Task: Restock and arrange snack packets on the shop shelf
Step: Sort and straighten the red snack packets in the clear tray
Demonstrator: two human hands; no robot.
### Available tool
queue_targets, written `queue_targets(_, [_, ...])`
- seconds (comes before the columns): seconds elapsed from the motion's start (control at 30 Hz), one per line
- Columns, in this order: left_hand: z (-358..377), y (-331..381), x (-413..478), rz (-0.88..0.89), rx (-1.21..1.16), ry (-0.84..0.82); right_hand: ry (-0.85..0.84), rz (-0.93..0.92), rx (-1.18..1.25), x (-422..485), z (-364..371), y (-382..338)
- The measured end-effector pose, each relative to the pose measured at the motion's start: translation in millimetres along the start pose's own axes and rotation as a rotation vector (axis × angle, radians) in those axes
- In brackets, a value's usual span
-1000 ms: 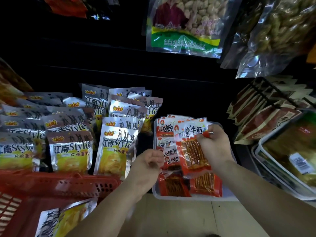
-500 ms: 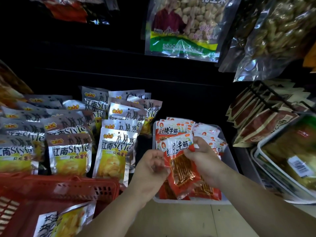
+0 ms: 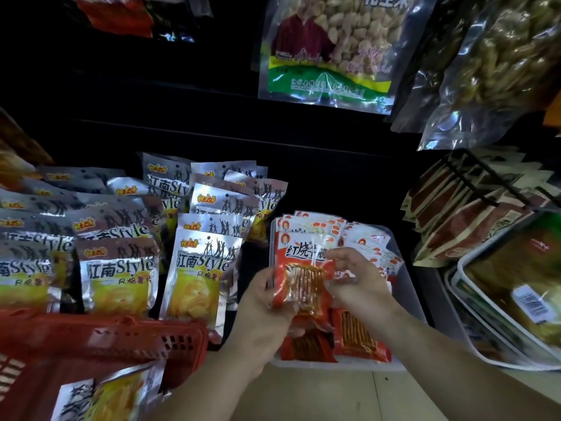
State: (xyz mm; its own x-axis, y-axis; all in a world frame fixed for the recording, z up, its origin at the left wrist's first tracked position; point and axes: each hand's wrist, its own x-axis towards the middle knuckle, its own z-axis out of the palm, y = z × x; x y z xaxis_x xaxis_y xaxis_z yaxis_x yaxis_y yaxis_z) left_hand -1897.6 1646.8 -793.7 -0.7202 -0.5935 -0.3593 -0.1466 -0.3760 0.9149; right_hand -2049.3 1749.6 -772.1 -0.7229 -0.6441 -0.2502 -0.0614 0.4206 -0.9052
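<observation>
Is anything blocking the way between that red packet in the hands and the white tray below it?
Nothing visible does. The left hand and right hand hold the red packet right over the white tray; only matching packets sit in it.

free: dark gap behind clear tray, bare shelf front | left: silver chip packets just beside tray, red basket | right: wire rack, white tubs | above: hanging peanut bag
</observation>
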Motion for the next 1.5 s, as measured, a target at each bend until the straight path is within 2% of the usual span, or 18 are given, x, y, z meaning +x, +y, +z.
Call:
queue_targets(0.07, [-4.5,-2.7,3.3,0.008,-0.028,0.075,0.083,-0.086,-0.149,-2.3,-2.1,3.7])
queue_targets(0.13, [-6.1,-4.2,5.1,0.026,-0.019,0.074,0.132,-0.110,-0.215,-2.3,-6.9,6.3])
queue_targets(0.3, [-3.0,-1.6,3.6,0.113,0.012,-0.028,-0.101,-0.013,-0.058,-3.1,-12.3,0.6])
queue_targets(0.43, [-2.8,-6.4,3.5,0.139,0.171,-0.214,-0.240,0.063,0.195,-7.8,-3.5,-11.1])
queue_targets(0.5, [-1.9,-7.2,2.7,0.135,0.210,-0.292,-0.255,0.063,0.195,-8.1,3.3,-11.7])
queue_targets(0.57, [-0.7,-7.0,1.3,0.129,0.208,-0.311,-0.218,0.062,0.166,-8.3,10.1,-8.9])
queue_targets(0.73, [-5.2,-15.4,12.6,0.160,0.242,-0.006,-0.119,0.164,0.295,-10.0,9.2,-5.3])
queue_targets(0.87, [-0.8,-18.3,14.5,0.170,0.234,-0.004,-0.076,0.193,0.331,-8.0,-0.1,-3.6])
queue_targets(1.0, [-0.5,-19.8,14.0,0.155,0.190,0.027,0.174,0.205,0.162,-7.1,-1.7,-4.7])
queue_targets(1.07, [-2.0,-17.5,16.6,0.125,0.189,0.012,0.195,0.190,0.151,-6.0,-4.4,-2.9])
queue_targets(1.13, [-2.4,-14.6,17.4,0.099,0.169,-0.010,0.160,0.184,0.188,-6.3,-5.7,-3.0])
queue_targets(1.33, [-3.4,-10.4,13.0,0.048,0.083,-0.101,-0.096,0.155,0.193,-7.6,1.9,-3.2])
queue_targets(1.5, [-5.5,-5.0,13.9,0.102,0.083,-0.128,-0.237,0.147,0.153,-10.6,7.8,-5.0])
